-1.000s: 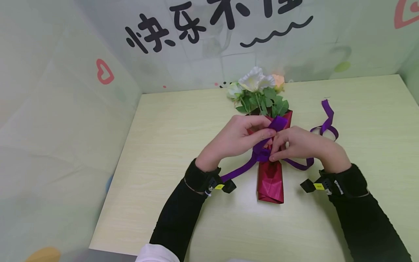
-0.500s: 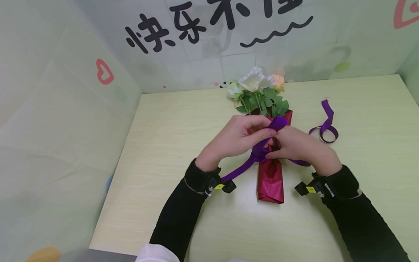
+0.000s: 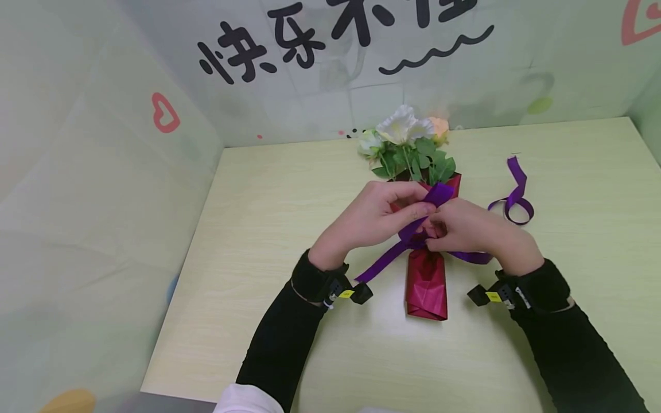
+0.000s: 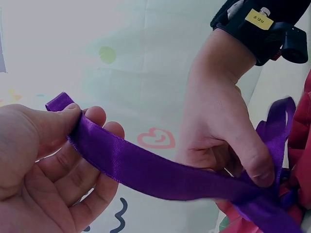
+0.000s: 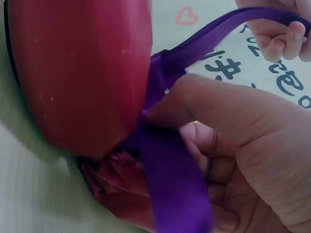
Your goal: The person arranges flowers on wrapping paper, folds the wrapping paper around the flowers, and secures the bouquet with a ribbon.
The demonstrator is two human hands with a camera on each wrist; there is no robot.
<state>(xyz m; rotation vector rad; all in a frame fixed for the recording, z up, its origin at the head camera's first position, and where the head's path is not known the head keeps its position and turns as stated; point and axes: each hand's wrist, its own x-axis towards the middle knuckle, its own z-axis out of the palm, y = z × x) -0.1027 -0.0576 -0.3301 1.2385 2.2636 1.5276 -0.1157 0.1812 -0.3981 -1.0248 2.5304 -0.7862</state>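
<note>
A bouquet of white and peach flowers in dark red wrapping paper lies on the table. Purple ribbon crosses the wrapping at its narrow waist. My left hand pinches one length of this ribbon between thumb and fingers, holding it raised above the paper. Close beside it, my right hand has its thumb and fingers at the crossing and pinches the ribbon there. In the right wrist view the thumb presses against the ribbon next to the red paper. The right fingertips are partly hidden.
A ribbon tail curls on the pale wooden table to the right. Another end slants down toward the left wrist. Behind the table stands a printed backdrop with black characters; the flowers reach close to it.
My right hand has shifted left and inward over the ribbon crossing. The ribbon's lower-left tail has straightened. My left hand stays in place with its ribbon length.
</note>
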